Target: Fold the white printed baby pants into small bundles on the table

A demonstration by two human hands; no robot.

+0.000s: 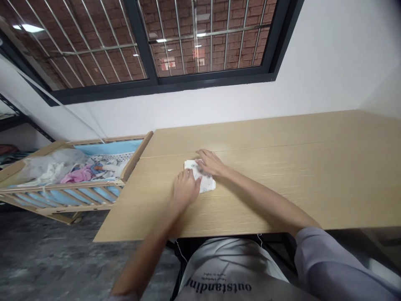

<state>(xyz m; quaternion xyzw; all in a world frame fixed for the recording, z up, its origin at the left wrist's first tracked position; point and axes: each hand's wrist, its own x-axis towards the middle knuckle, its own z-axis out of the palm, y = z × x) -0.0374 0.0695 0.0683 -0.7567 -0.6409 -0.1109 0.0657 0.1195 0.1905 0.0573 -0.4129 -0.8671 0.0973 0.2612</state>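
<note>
While resting open and flat on a folded white printed cloth atop a pale wooden table: left hand at the cloth's near edge; right hand across its far side; just beside the table, a wooden cot of heaped clothes.

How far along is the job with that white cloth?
Done: the white cloth lies folded small on the table. In hand: the left hand and right hand both press on it. Left: the crib holds a loose heap of clothes, which look unfolded, though the heap is partly hard to make out.
</note>
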